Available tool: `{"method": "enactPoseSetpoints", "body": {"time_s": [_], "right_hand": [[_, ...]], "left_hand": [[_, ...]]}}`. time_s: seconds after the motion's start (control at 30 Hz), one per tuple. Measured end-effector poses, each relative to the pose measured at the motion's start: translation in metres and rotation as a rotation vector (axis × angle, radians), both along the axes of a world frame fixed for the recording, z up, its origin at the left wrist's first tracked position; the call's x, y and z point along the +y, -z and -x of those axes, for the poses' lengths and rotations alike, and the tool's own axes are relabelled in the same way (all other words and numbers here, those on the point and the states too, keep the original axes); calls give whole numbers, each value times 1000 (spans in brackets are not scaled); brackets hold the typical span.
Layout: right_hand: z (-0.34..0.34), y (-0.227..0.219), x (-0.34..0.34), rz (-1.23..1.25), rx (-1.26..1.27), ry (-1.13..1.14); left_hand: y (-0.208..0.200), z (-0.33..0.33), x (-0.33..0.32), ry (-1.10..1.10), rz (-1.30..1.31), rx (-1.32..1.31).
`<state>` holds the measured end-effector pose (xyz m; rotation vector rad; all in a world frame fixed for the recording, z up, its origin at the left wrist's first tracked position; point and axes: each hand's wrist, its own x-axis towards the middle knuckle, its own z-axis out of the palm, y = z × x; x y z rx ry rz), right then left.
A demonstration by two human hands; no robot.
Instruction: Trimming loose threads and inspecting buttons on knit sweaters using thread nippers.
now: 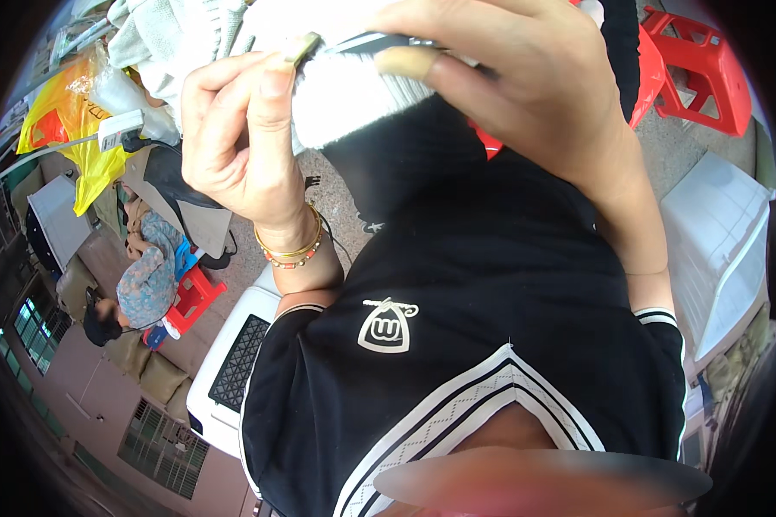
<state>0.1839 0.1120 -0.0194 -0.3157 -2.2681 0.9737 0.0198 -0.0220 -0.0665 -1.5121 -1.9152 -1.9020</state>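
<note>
- Evidently, the left hand [246, 129] pinched a small olive-green strip [304, 49] firmly between thumb and forefinger.
- The right hand [535, 73] was closed round a slim pointed metal tool [378, 42], its tip just right of the strip; whether that tip was parted, one could not tell.
- White ribbed knit cloth [349, 108] lay between the hands, on the tool's near side.
- Careful work seemed to want the cloth taut, the point angled off the left hand, and small, light strokes.
</note>
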Motion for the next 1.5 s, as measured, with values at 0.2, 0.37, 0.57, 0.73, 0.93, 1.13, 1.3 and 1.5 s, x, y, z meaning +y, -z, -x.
{"method": "enactPoseSetpoints", "body": {"time_s": [0.2, 0.37, 0.57, 0.73, 0.93, 1.13, 1.3, 1.5], "right_hand": [[-8, 10, -6, 213, 34, -83], [2, 10, -8, 440, 175, -115], [32, 52, 0, -55, 650, -125], [4, 36, -4, 283, 120, -12], [-16, 45, 4, 567, 88, -299], [13, 80, 33, -305, 749, -144], [-30, 18, 28, 864, 130, -1], [-45, 5, 48, 1135, 148, 128]], "left_hand": [[-10, -2, 2, 33, 76, -26], [-11, -11, 11, 32, 75, 2], [-9, -21, 11, 0, 117, 75], [-7, -17, 14, 25, 89, 128], [-11, -11, 16, 54, 119, 51], [-26, -10, 29, 179, 197, -1], [-48, 6, 44, 417, 380, 199], [-53, -12, 72, 561, 383, -277]]}}
